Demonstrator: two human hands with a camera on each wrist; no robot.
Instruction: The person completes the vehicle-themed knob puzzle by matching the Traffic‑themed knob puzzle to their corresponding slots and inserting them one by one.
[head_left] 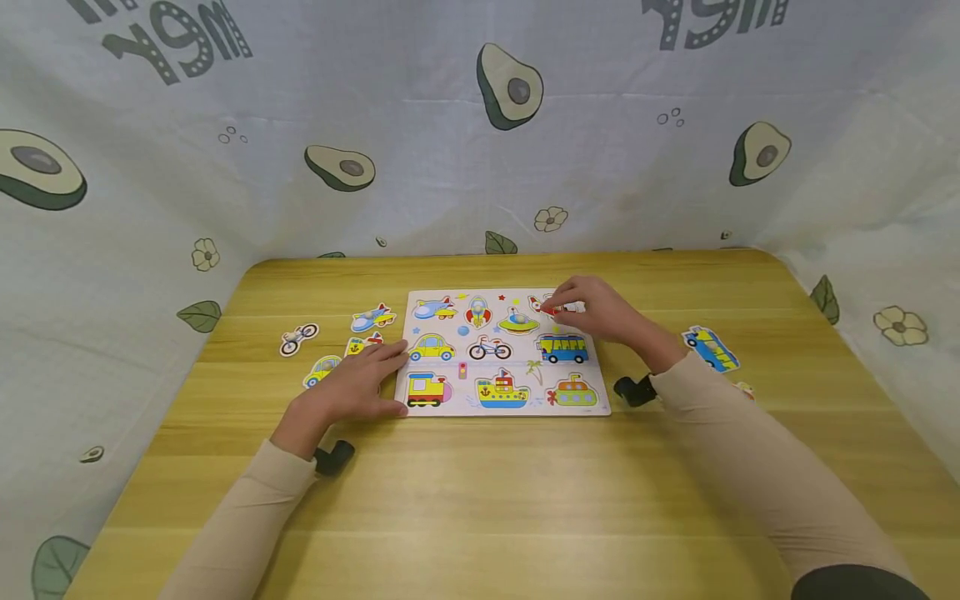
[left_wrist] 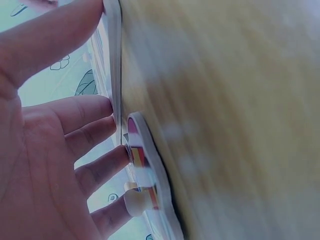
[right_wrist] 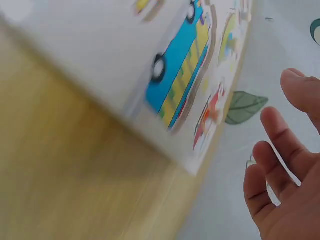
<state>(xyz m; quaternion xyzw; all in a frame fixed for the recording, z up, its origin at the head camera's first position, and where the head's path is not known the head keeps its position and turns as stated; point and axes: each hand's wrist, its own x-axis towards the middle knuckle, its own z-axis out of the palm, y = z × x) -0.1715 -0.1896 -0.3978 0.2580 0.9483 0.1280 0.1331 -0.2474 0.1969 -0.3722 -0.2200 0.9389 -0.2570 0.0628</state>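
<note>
White board (head_left: 521,358) touches spread left hand (head_left: 351,385); relaxed right hand (head_left: 602,313), seemingly empty, partly hides red piece (right_wrist: 209,116).

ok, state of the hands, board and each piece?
Puzzle board: lying flat
Left hand: open, touching the board's left edge
Right hand: open, at the board's far right corner
Helicopter: on the board, partly covered
Bicycle piece: loose, left
Airplane piece: loose, left
Car piece: loose, left
Ship piece: loose, partly behind left hand
Bus piece: loose, right
Right-side piece: loose, mostly hidden

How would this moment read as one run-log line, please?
left hand: touches puzzle board at left edge; right hand: near helicopter, top right; loose pieces: both sides of board
</note>
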